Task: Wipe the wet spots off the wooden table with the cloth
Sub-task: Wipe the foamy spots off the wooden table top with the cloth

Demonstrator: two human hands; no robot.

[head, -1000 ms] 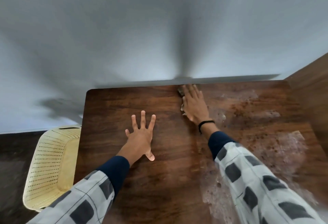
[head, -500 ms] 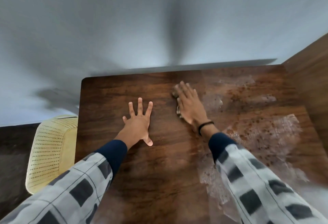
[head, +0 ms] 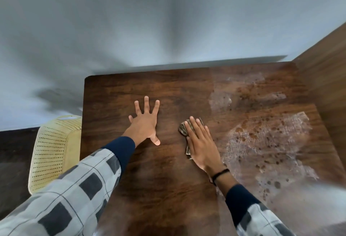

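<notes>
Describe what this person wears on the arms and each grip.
Both arms wear loose pale grey sleeves checked with dark grey squares and thin lines, over tight navy cuffs. A thin black cord band circles the right wrist. The left grip and right grip are bare, no gloves.

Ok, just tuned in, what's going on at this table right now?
A person is cleaning the wooden table with a cloth. The right hand presses flat on the crumpled cloth near the middle of the tabletop. The left hand rests spread on the dry left part. Much of the right side shows wet spots and smears, so the wiping is not yet finished.
</notes>
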